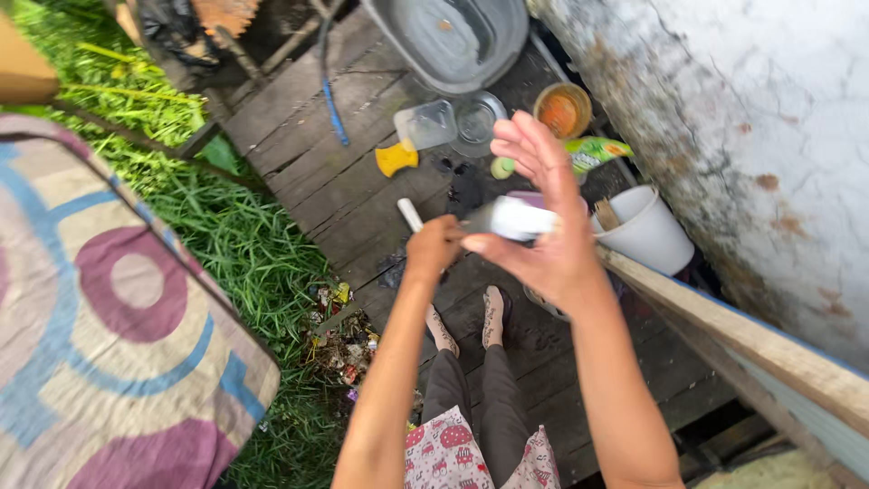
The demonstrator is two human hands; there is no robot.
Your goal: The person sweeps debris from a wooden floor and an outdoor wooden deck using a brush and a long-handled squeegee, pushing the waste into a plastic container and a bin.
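- Currently, my right hand (543,231) pinches a white tube (516,218) at chest height, fingers (520,149) otherwise spread.
- My left hand (433,249) is clenched on a white stick (410,214).
- Risk: the light pinch may slip, dropping the tube onto the wooden deck (308,172) near the white bucket (647,231).

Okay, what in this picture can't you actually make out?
All in the head view:
- White object in the right hand: motion-blurred, kind unclear.
- White stick in the left hand: lower end hidden by fingers.
- Grey basin: cut off by the top edge.
- White bucket: contents hidden by its rim.
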